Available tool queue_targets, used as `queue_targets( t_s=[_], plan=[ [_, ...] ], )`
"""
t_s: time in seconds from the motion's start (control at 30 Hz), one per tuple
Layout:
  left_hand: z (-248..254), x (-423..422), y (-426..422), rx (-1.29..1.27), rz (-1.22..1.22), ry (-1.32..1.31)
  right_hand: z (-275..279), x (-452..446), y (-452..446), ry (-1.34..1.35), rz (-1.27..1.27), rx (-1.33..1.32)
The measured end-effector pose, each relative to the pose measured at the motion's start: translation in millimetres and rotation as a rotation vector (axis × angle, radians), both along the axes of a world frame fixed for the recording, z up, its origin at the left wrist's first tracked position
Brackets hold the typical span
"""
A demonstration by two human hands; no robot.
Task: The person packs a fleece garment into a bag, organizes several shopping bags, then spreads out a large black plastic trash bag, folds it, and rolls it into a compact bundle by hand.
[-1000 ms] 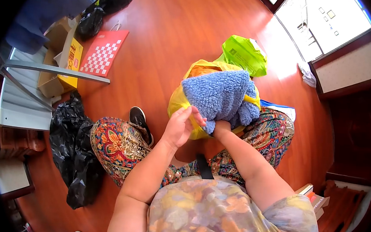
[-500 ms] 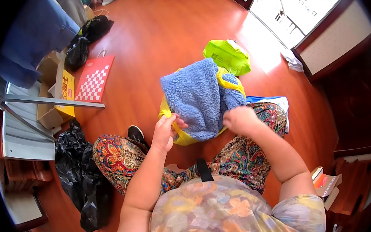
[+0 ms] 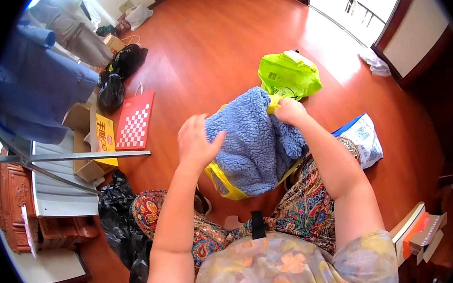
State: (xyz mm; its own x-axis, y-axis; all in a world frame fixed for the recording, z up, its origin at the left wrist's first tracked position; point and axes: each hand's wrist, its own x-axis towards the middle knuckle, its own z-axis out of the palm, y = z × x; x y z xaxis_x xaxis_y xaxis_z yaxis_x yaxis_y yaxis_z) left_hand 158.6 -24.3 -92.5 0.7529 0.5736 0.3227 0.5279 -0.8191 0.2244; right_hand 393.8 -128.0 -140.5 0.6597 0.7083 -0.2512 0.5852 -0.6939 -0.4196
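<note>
Between my knees a fluffy blue fleece cloth (image 3: 245, 140) bulges out of a yellow plastic bag (image 3: 225, 185). The bag's yellow edge shows below the cloth and at its upper right. My right hand (image 3: 291, 112) is closed on the bag's rim at the upper right of the cloth. At the cloth's left edge, my left hand (image 3: 196, 142) is raised with its fingers spread and thumb apart, holding nothing. Whether its fingertips touch the cloth I cannot tell.
A lime-green bag (image 3: 289, 74) lies just beyond the cloth. At right is a blue and white bag (image 3: 364, 140). Leftward are a red checkered bag (image 3: 135, 121), a yellow carton (image 3: 104, 138), black plastic bags (image 3: 120, 207) and a metal rack bar (image 3: 92, 156).
My left hand has let go of the yellow rim and moved up, fingers opening. My right hand has gone from the cloth's lower right side up to the bag's upper right rim.
</note>
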Motion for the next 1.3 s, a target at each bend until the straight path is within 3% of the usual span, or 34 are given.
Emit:
queue_targets(
  t_s=[0.1, 0.13, 0.17, 0.2, 0.27, 0.3, 0.53, 0.83, 0.93, 1.0, 1.1, 1.17, 1.27, 1.3],
  plan=[
    [-18.5, 51.0, 6.5, 0.067, -0.083, 0.129, 1.7, 14.7, -0.6, 0.160, 0.010, 0.007],
    [-24.7, 66.5, 9.1, -0.095, -0.125, 0.226, 8.3, 19.8, -1.9, 0.279, 0.057, -0.047],
    [-31.5, 78.5, 9.7, -0.260, -0.164, 0.323, 12.8, 19.8, -3.5, 0.452, -0.038, 0.061],
    [-34.3, 84.7, 4.6, -0.256, -0.170, 0.330, 15.7, 18.2, -5.0, 0.457, -0.044, 0.067],
    [-41.4, 88.2, -9.7, -0.288, -0.173, 0.305, 17.6, 14.7, -4.6, 0.873, -0.195, 0.421],
    [-44.3, 88.2, -16.8, -0.226, -0.139, 0.321, 16.7, 12.7, -1.9, 0.951, -0.259, 0.510],
    [-71.3, 65.3, -51.2, -0.067, -0.329, 0.176, 19.3, 19.2, -7.3, 1.184, -0.507, 0.623],
    [-106.0, 91.0, -37.7, -0.153, -0.134, 0.381, 13.2, -27.6, -27.2, 0.849, -0.150, 0.506],
    [-116.3, 98.6, -30.3, -0.237, -0.088, 0.448, 27.3, -37.7, -33.5, 0.503, 0.020, 0.290],
    [-131.5, 101.3, -25.4, -0.234, -0.068, 0.366, 12.3, -47.5, -35.0, 0.434, 0.084, 0.329],
    [-125.9, 104.9, -17.3, -0.277, -0.061, 0.462, 26.7, -64.5, -37.5, 0.246, 0.185, 0.194],
    [-127.1, 111.2, -7.9, -0.191, -0.051, 0.781, 27.7, -65.9, -33.2, 0.224, 0.190, 0.196],
    [-137.0, 104.9, 4.4, -0.119, -0.070, 0.735, 16.9, -65.7, -27.1, 0.225, 0.155, 0.231],
    [-138.5, 98.4, 3.9, -0.137, -0.075, 0.566, 11.7, -66.7, -25.9, 0.243, 0.143, 0.273]
  ],
)
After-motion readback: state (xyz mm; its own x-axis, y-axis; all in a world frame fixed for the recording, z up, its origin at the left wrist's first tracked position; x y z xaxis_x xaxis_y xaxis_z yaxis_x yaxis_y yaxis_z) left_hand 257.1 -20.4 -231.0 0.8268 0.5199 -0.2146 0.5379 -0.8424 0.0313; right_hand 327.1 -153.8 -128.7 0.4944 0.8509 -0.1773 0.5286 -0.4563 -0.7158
